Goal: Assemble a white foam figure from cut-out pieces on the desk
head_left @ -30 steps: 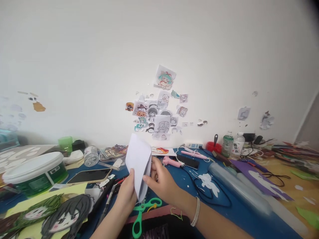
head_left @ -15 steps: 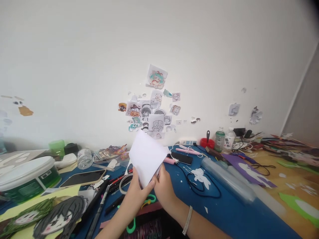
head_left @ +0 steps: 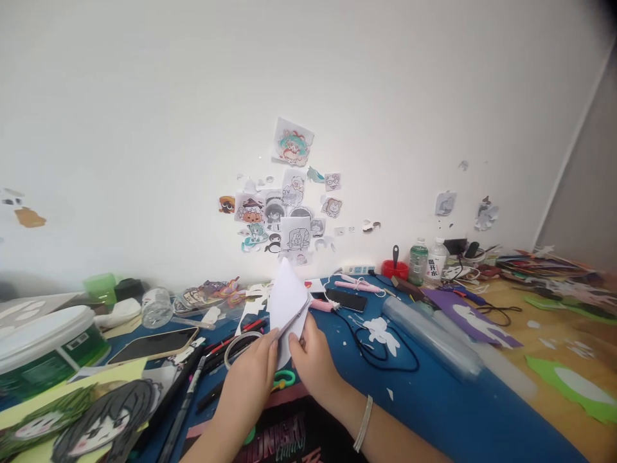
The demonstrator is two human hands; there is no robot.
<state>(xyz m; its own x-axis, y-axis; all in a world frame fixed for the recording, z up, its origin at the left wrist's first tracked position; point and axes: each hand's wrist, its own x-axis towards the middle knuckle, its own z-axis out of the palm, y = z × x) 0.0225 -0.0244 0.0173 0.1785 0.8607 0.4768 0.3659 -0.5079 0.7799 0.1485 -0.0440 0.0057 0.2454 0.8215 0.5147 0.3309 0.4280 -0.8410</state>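
Note:
White paper sheets [head_left: 288, 297], turned partly edge-on and a little fanned at the lower side, are held up between my two hands above the blue tabletop. My left hand [head_left: 255, 366] grips them from the lower left, fingers closed against the paper. On the lower right my right hand [head_left: 312, 357] pinches the sheets, its thumb in front. Green-handled scissors [head_left: 284, 379] lie just beneath my hands, partly hidden. A roll of tape [head_left: 240, 350] sits beside my left hand, and pens [head_left: 212, 350] are close by.
At left are a white-lidded tub [head_left: 45, 334], a phone [head_left: 155, 344] and a cartoon-face cutout [head_left: 108, 418]. Right of my hands lie a black cable [head_left: 366, 350], another phone [head_left: 346, 299], a clear plastic roll [head_left: 429, 337] and purple paper [head_left: 475, 321]. Bottles [head_left: 436, 262] stand near the wall.
The sheets have turned from facing me broadly to a narrower, edge-on angle, and their edges now show apart. My left hand has rotated with its back toward me. The view has shifted slightly.

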